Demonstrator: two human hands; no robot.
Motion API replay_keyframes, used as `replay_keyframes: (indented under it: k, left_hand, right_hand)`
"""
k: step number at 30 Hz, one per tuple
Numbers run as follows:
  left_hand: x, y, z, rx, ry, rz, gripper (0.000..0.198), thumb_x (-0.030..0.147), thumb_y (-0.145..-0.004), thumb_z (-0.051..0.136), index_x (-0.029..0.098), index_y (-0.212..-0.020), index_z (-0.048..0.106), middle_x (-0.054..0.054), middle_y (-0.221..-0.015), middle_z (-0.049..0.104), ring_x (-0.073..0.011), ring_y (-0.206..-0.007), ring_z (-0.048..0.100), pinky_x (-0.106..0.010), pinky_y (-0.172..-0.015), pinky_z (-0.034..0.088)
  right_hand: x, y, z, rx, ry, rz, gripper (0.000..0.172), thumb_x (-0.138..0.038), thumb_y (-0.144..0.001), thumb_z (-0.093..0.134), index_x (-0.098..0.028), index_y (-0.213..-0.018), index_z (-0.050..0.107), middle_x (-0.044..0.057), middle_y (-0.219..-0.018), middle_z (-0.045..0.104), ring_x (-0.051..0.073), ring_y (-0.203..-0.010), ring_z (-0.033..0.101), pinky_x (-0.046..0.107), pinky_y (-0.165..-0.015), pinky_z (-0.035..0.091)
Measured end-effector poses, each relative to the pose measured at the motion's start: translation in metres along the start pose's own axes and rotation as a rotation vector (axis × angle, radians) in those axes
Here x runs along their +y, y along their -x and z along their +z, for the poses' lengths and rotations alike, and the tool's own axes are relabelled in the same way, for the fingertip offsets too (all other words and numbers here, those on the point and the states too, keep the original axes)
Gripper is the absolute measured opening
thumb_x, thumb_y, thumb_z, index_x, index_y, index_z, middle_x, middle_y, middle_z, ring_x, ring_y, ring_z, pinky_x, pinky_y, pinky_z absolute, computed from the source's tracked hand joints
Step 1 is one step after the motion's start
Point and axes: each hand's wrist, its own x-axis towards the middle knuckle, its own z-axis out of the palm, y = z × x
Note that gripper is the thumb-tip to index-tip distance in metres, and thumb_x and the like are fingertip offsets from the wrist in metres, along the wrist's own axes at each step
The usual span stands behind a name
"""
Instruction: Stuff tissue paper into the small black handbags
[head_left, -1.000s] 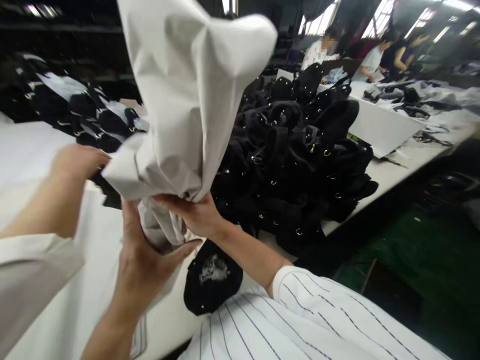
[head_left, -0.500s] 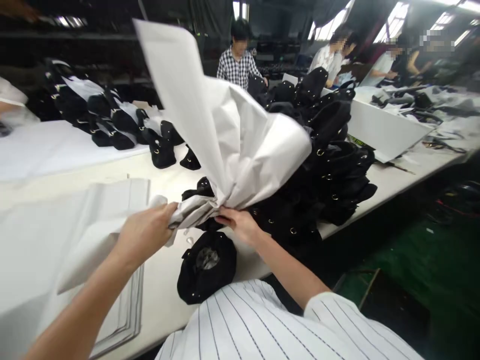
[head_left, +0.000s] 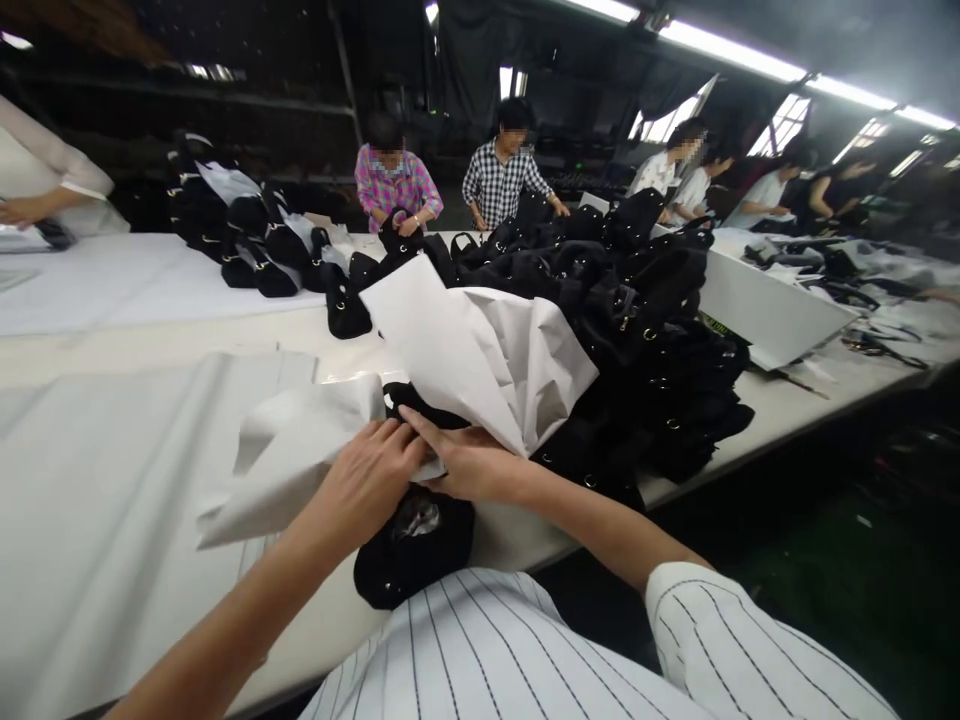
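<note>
Nearest you, just beyond your striped shirt [head_left: 480, 645], a black bag [head_left: 442, 555] sits on the tabletop [head_left: 322, 625], greyish crumpled stuffing [head_left: 424, 517] showing in its mouth. That mouth lies on your side of both hands, below the place where they meet; neither is clearly nearer to it.

Your left hand [head_left: 375, 465] curls over the bunched middle of the pale paper [head_left: 465, 350], and your right hand [head_left: 469, 468] pinches it from the other side, index finger stretched out across the gather. The undersides of both grips are hidden. The paper's long axis runs from near left to far right: a loose flap lies left of your left hand, over the flat sheets [head_left: 82, 490], while the wider, creased fan opens beyond your right hand.

Another black bag, partly covered, shows just past your fingers. The fan overlaps a heap of black bags [head_left: 652, 370] that crowds your right side; you cannot tell whether they touch. Farther off stand more bags [head_left: 247, 240] at the left, a white panel [head_left: 772, 300] at the right, and co-workers [head_left: 499, 185] across the tabletop.
</note>
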Motion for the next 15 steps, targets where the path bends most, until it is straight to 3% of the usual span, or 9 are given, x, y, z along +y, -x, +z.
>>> replay_keyframes:
  k: [2,3,5,6,9,12,15]
  left_hand:
    - [-0.008,0.031,0.004,0.271,0.033,-0.069,0.039,0.019,-0.08,0.057,0.027,-0.118,0.06,-0.011,-0.124,0.061,-0.0301,-0.124,0.051,-0.051,-0.109,0.038]
    - [-0.012,0.049,0.013,0.421,0.056,-0.181,0.036,0.023,-0.081,0.059,0.028,-0.116,0.06,-0.011,-0.124,0.061,-0.0296,-0.123,0.051,-0.051,-0.108,0.038]
    - [-0.015,0.085,0.045,0.629,0.128,-0.548,0.025,0.034,-0.082,0.06,0.024,-0.105,0.06,-0.011,-0.109,0.064,-0.028,-0.108,0.059,-0.047,-0.099,0.047]
    - [-0.014,0.1,0.066,0.621,0.197,-0.763,0.025,0.041,-0.083,0.058,0.022,-0.099,0.058,-0.01,-0.099,0.064,-0.0269,-0.097,0.062,-0.044,-0.091,0.05]
    - [-0.003,0.124,0.132,0.27,0.561,-1.231,0.043,0.062,-0.08,0.051,0.021,-0.094,0.051,-0.007,-0.084,0.064,-0.026,-0.079,0.065,-0.039,-0.074,0.053]
    - [0.005,0.118,0.177,0.041,0.654,-1.352,0.062,0.072,-0.076,0.046,0.018,-0.107,0.046,-0.013,-0.097,0.065,-0.0312,-0.089,0.066,-0.041,-0.075,0.051]
    - [-0.001,0.1,0.196,-0.093,0.568,-1.348,0.068,0.069,-0.076,0.045,0.015,-0.117,0.042,-0.022,-0.114,0.062,-0.037,-0.1,0.065,-0.044,-0.079,0.05]
  right_hand:
    - [0.008,0.007,-0.006,0.01,0.136,0.106,0.09,-0.023,-0.076,0.068,-0.026,-0.153,0.022,0.011,-0.126,0.064,0.034,-0.105,0.065,0.046,-0.092,0.051]
    - [0.011,0.014,-0.012,0.053,0.207,0.15,0.086,-0.023,-0.078,0.065,-0.027,-0.153,0.023,0.011,-0.125,0.064,0.032,-0.105,0.065,0.044,-0.09,0.053]
    - [0.012,0.032,-0.031,0.249,0.294,0.241,0.076,-0.025,-0.082,0.061,-0.027,-0.151,0.029,0.009,-0.124,0.065,0.03,-0.106,0.065,0.041,-0.09,0.053]
    - [0.011,0.042,-0.043,0.382,0.338,0.273,0.073,-0.026,-0.083,0.061,-0.026,-0.15,0.031,0.01,-0.123,0.066,0.029,-0.107,0.065,0.042,-0.091,0.053]
    - [-0.001,0.069,-0.082,0.896,0.511,0.264,0.074,-0.035,-0.082,0.066,-0.017,-0.148,0.036,0.016,-0.126,0.062,0.033,-0.112,0.062,0.046,-0.095,0.051]
    - [-0.021,0.091,-0.109,1.378,0.746,0.16,0.074,-0.033,-0.082,0.068,-0.022,-0.148,0.037,0.015,-0.143,0.049,0.035,-0.131,0.047,0.049,-0.109,0.039]
    - [-0.039,0.103,-0.112,1.666,0.989,0.005,0.082,-0.025,-0.077,0.074,-0.042,-0.146,0.033,-0.001,-0.15,0.041,0.034,-0.14,0.034,0.05,-0.118,0.025]
